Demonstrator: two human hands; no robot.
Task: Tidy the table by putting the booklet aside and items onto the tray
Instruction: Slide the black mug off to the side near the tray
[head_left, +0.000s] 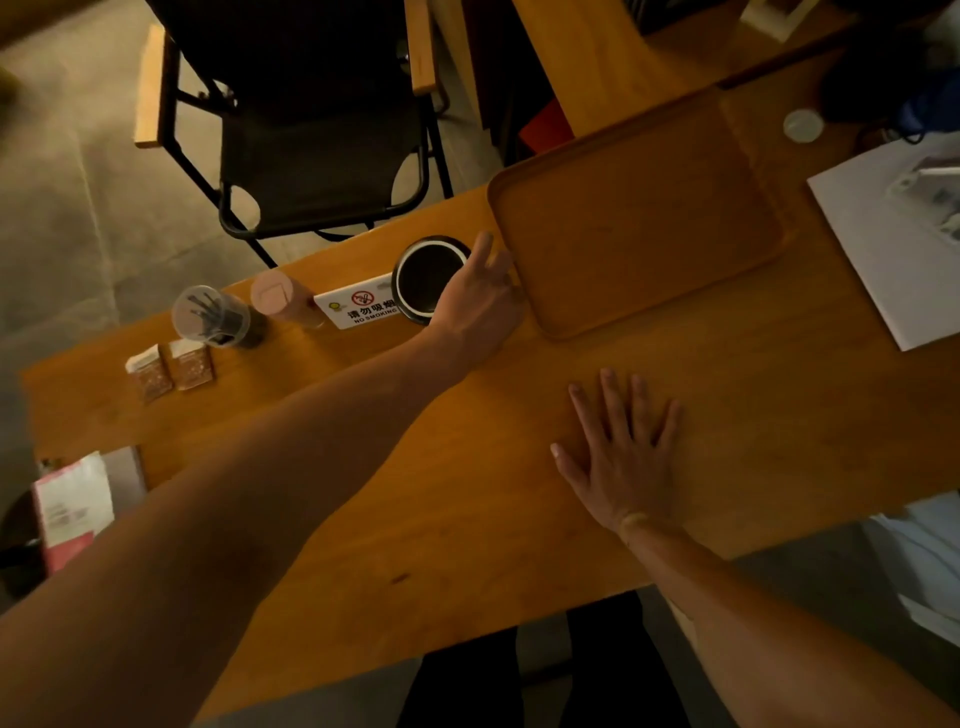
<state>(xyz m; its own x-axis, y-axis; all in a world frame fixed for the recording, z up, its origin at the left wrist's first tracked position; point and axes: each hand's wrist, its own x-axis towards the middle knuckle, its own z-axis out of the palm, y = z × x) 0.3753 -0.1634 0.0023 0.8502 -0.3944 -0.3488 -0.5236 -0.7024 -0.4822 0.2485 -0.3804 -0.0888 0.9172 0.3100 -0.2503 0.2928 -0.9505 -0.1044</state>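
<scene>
A black round cup with a white rim (426, 278) stands on the wooden table (779, 415), just left of the empty wooden tray (639, 218). My left hand (480, 296) lies against the cup's right side with its fingers stretched out between cup and tray; the thumb is hidden. Near the front edge my right hand (623, 457) rests flat on the table, fingers spread, holding nothing. The white booklet (883, 249) lies at the right edge, beside the tray.
Left of the cup stand a no-smoking sign (358, 306), a pink cylinder (280, 299), a clear jar of dark sticks (213, 317) and two small boxes (169, 369). A black folding chair (311, 130) stands behind the table. A white lid (802, 124) lies beyond the tray.
</scene>
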